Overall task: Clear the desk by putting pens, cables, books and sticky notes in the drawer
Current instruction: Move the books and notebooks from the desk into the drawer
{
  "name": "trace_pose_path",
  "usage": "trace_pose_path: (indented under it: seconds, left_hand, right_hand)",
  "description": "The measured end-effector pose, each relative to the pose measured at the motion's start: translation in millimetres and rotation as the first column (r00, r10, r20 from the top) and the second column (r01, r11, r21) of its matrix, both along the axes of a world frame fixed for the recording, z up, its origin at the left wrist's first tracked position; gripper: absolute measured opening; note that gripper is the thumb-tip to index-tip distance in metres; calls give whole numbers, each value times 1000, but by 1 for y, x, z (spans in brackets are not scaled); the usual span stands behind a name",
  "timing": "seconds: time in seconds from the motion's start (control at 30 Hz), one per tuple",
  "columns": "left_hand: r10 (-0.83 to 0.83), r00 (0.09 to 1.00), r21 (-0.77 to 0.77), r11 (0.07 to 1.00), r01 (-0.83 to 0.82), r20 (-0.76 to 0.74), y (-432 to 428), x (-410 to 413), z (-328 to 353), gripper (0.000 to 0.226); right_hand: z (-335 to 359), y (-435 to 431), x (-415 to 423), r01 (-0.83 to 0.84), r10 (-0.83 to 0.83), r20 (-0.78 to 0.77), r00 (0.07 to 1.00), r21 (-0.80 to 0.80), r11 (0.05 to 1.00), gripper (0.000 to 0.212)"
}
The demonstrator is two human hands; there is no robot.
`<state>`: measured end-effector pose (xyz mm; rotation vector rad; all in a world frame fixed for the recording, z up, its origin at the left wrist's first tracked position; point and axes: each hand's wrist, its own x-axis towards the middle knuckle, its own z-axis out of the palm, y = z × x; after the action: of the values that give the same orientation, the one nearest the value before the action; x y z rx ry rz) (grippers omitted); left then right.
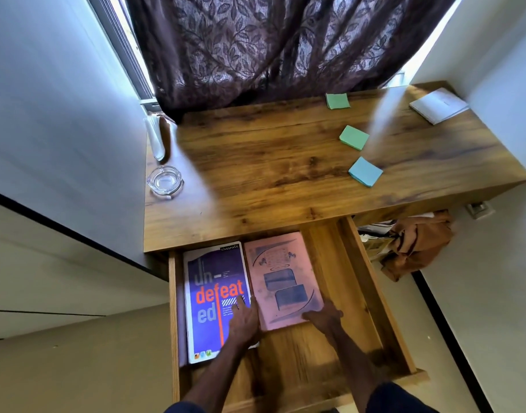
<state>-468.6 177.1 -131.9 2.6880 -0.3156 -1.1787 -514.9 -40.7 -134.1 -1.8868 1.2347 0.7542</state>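
Observation:
The wooden drawer is pulled out under the desk. Inside lie a purple "undefeated" notebook on the left and a pink book beside it. My left hand rests on the purple notebook's right edge, next to the pink book's left edge. My right hand holds the pink book's lower right corner. On the desk sit two green sticky note pads, a blue sticky note pad and a white notebook.
A glass ashtray and a white object stand on the desk's left end. A dark patterned curtain hangs behind the desk. Brown cloth lies under the desk at the right. White walls close both sides.

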Motion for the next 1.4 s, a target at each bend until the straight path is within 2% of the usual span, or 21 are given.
trace_pose_path:
  seconds: [0.1,0.17,0.23,0.3,0.4,0.5,0.6,0.7,0.8,0.93,1.03,1.1,1.27,1.4]
  left_hand:
    - [-17,1000,7,1000,17,20,0,-2,-2,93]
    - [-43,998,16,999,42,51,2,-4,-6,93]
    - [-75,995,33,997,73,58,2,-5,-7,93]
    - [-86,994,39,996,84,72,3,-4,-5,92]
    - [-84,992,40,996,80,97,3,-2,0,85]
    - [-76,992,40,997,72,98,0,1,8,76]
    - [-51,988,52,998,44,142,-14,-4,18,68]
    - [-17,978,-31,999,24,207,-42,-19,31,57]
    - [-1,951,-143,989,48,309,-89,-36,42,44]
    - [68,959,-370,928,41,274,-187,-61,81,36]
    - [55,958,-372,927,56,281,-268,-74,91,39]
    - [-48,943,-348,922,168,328,-320,-89,90,36]
    - [-169,878,-339,877,342,448,-431,-123,131,20]
    - [-166,884,-377,859,347,436,-491,-127,145,32]
  right_hand:
    - [2,-2,-2,73,-73,61,995,7,997,94]
    - [3,-1,-6,54,-54,128,990,8,999,92]
    - [5,-2,-15,-27,26,196,980,1,1000,81]
    - [12,-6,-25,-112,110,242,964,-4,994,59]
    - [24,-14,-37,-252,246,225,943,1,968,50]
    - [40,-27,-43,-341,347,213,913,-66,938,34]
    - [62,-46,-43,-355,383,259,887,-150,923,24]
    - [79,-70,-40,-285,310,364,878,-122,951,29]
    - [93,-110,-39,-275,305,466,830,-133,952,33]
    - [134,-177,-54,-236,286,581,762,-162,958,22]
    - [151,-242,-77,-214,289,607,740,-195,957,22]
    - [160,-289,-100,-192,292,628,721,-223,956,21]
    - [180,-389,-158,-135,274,629,728,-260,956,18]
    - [199,-449,-177,-138,270,608,746,-256,957,19]
